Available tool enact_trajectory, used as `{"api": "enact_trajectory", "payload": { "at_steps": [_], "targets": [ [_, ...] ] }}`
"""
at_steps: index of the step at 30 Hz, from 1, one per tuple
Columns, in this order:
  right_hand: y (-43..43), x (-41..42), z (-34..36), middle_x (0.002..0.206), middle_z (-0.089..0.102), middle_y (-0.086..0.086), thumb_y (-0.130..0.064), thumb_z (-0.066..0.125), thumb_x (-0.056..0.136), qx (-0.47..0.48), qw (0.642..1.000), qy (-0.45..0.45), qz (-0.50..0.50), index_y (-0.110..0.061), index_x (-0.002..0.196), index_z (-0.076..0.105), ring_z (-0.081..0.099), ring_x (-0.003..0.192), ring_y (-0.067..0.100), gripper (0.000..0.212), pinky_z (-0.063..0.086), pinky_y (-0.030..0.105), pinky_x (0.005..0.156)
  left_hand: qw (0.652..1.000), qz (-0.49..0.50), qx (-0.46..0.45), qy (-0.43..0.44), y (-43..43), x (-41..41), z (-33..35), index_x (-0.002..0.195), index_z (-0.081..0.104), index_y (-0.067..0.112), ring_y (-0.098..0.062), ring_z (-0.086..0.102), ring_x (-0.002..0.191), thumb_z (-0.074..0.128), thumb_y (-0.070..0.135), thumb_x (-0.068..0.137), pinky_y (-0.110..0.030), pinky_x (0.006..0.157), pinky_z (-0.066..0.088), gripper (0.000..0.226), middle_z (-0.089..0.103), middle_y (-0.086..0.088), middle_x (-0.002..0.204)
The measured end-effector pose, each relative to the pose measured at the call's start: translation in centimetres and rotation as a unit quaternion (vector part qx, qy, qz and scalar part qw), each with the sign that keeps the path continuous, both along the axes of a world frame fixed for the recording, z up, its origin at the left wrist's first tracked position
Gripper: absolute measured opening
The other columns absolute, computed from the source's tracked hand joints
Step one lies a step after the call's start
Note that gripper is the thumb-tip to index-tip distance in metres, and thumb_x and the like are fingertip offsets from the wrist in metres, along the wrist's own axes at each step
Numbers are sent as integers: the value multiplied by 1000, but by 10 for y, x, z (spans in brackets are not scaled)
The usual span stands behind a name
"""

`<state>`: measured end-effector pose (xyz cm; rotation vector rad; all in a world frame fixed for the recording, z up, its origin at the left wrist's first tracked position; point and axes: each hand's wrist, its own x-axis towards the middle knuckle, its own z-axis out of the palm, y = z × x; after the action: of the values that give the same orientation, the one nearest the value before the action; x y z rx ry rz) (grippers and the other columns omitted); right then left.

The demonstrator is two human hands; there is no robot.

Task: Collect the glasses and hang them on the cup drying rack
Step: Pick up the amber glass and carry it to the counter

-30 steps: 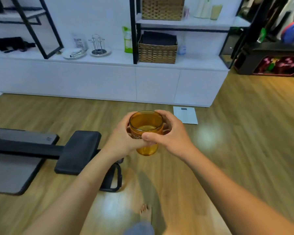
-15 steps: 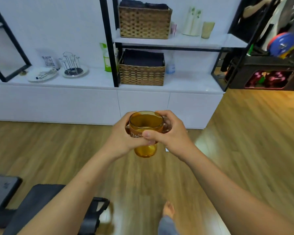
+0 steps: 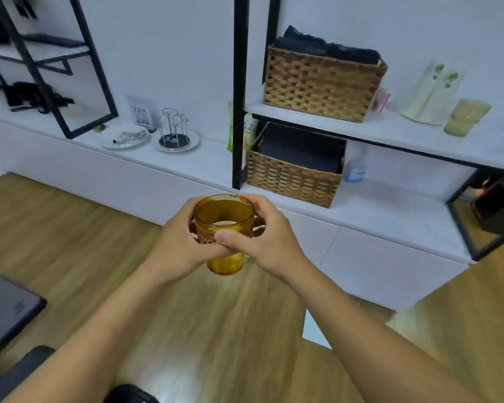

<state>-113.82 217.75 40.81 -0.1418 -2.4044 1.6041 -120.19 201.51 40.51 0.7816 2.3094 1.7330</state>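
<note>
An amber glass (image 3: 224, 216) stands upright in front of me, held chest-high over the wooden floor. My left hand (image 3: 177, 245) wraps its left side and my right hand (image 3: 264, 244) wraps its right side, thumbs meeting across the front. The wire cup drying rack (image 3: 173, 130) stands on a round dish on the white counter, far to the upper left of the glass, with bare prongs. A pale green glass (image 3: 464, 117) sits on the upper white shelf at the far right.
A low white cabinet (image 3: 361, 266) runs along the wall behind black shelf posts (image 3: 240, 91). Two wicker baskets (image 3: 320, 82) sit on the shelves. A plate (image 3: 125, 138) lies beside the rack. Dark equipment (image 3: 6, 309) sits on the floor at the left.
The view has closed in on the cabinet and tilted, so rack and shelves appear larger and nearer. Both hands still hold the amber glass the same way.
</note>
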Motion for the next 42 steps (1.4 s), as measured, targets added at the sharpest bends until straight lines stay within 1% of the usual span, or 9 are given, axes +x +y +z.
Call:
{"api": "enact_trajectory", "payload": {
  "at_steps": [11,14,17,22,27,33,36,40,42],
  "targets": [
    [-22,-215,-23,109,65,-20,-52,85,63,-7,1000,-17,24,-39,121,53,62,102,1,68,53,21,80,999,34,11,-37,-26,-204,-28,118,56,35,-11,66,105,88,49,49,-41,91,56,78,69,10,113],
    [-39,-282,-20,111,67,-16,-58,83,57,-6,999,-15,31,-34,124,55,64,101,3,77,53,24,81,997,51,15,-49,-45,-265,-26,118,56,35,-7,67,103,90,46,49,-35,90,56,78,69,12,111],
    [-53,-341,-20,112,66,-16,-47,88,61,-13,999,-14,48,-31,125,54,63,101,2,74,52,20,81,995,80,23,-56,-61,-318,-26,115,55,35,-5,67,99,90,45,47,-26,83,54,77,70,15,107],
    [-76,-429,-32,113,66,-17,-51,87,57,-25,995,-27,93,-34,125,54,64,100,0,77,54,21,81,989,124,22,-72,-89,-387,-35,114,56,34,-9,68,99,91,43,48,-31,85,56,75,70,14,106],
    [-98,-519,-44,113,66,-16,-60,82,52,-30,985,-31,165,-40,121,53,64,101,3,77,56,24,83,980,184,25,-76,-111,-452,-41,119,56,26,-8,68,99,91,39,47,-22,78,53,81,71,8,109],
    [-114,-621,-38,107,69,-18,-43,89,59,-62,970,-37,231,-50,103,55,65,98,0,56,54,22,82,962,252,34,-94,-123,-529,-28,120,57,24,-8,68,99,91,35,48,-22,80,54,80,71,8,109],
    [-118,-665,-42,108,69,-16,-54,85,53,-64,963,-41,257,-45,108,56,65,100,2,63,55,23,84,951,284,56,-103,-123,-561,-35,122,57,22,-7,68,99,90,31,50,-21,81,54,79,71,8,110],
    [-110,-704,-54,106,66,-20,-41,90,62,-60,963,-72,252,-41,115,52,65,99,1,65,56,25,87,948,284,63,-130,-116,-600,-49,118,58,21,-6,68,94,90,26,49,-19,76,52,75,72,8,105],
    [-105,-726,-60,107,67,-18,-47,89,59,-61,966,-80,237,-38,116,54,65,100,2,67,56,28,87,951,271,55,-136,-112,-627,-53,118,58,22,-6,68,95,90,30,48,-20,77,53,77,72,7,106]
  ]
}}
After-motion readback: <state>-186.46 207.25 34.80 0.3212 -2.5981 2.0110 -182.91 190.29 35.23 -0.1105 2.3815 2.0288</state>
